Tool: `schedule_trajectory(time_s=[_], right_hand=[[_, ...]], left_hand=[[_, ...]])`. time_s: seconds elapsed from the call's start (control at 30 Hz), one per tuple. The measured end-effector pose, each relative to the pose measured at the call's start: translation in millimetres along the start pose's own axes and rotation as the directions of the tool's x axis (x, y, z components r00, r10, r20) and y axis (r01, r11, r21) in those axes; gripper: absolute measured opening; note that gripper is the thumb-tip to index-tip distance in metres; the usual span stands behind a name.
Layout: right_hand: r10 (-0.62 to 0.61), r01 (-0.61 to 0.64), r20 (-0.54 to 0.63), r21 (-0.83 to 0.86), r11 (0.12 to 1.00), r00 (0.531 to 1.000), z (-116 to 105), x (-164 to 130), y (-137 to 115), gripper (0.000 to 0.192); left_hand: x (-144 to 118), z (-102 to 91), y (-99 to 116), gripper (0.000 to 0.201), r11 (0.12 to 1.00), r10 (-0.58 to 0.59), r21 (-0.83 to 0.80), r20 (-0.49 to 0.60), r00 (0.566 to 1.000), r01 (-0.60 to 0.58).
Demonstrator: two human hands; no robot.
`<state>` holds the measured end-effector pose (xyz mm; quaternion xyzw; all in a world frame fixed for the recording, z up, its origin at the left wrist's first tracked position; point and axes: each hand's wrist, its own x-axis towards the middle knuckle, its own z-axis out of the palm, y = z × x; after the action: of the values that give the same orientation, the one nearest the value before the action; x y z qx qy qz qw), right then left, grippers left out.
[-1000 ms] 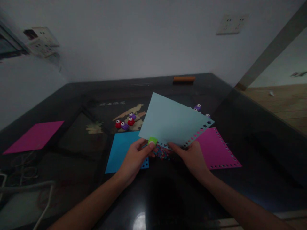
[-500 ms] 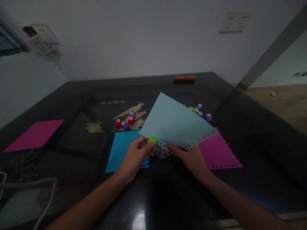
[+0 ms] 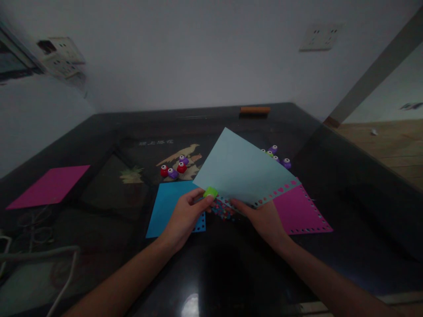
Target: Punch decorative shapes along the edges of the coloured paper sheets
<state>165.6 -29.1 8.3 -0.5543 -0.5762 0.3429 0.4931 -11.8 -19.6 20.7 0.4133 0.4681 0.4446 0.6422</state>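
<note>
Between thumb and fingers, my left hand (image 3: 189, 212) grips a small green craft punch (image 3: 210, 192) at the left corner of a pale blue paper sheet (image 3: 246, 169). My right hand (image 3: 264, 217) pinches the sheet's near edge, thumb on top and fingers hidden beneath. Small shaped holes run along the sheet's right and near edges. Below it lies a pile of tiny coloured paper cutouts (image 3: 223, 212). A blue sheet (image 3: 170, 204) with holes along its edge lies under my left hand, and a punched magenta sheet (image 3: 302, 211) lies right of my right hand.
Red and purple punches (image 3: 172, 168) sit at the back left; purple and green punches (image 3: 280, 159) stand behind the pale sheet. Another magenta sheet (image 3: 49, 187) lies far left, near a white metal frame (image 3: 42, 253). A brown stick-like object (image 3: 255, 110) rests by the wall.
The pale blue sheet's top corner has shifted slightly right. Both hands keep nearly the same place, and the green punch stays at the sheet's corner. The camera view has tilted a little.
</note>
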Motion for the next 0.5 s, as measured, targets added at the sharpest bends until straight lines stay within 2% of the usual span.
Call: schedule_trajectory(time_s=[0.27,0.5], right_hand=[[0.01,-0.01,0.001,0.01,1.0,1.0,0.8,0.9,0.1,0.039],[0.012,-0.012,0.005,0.011,1.0,1.0,1.7,0.7,-2.3,0.036]], left_hand=[[1.7,-0.4,-2.4,0.025,0.999,-0.002,-0.04,0.002,1.0,0.002],[2.7,-1.8,-5.9,0.023,1.0,0.004,-0.016,0.006,1.0,-0.003]])
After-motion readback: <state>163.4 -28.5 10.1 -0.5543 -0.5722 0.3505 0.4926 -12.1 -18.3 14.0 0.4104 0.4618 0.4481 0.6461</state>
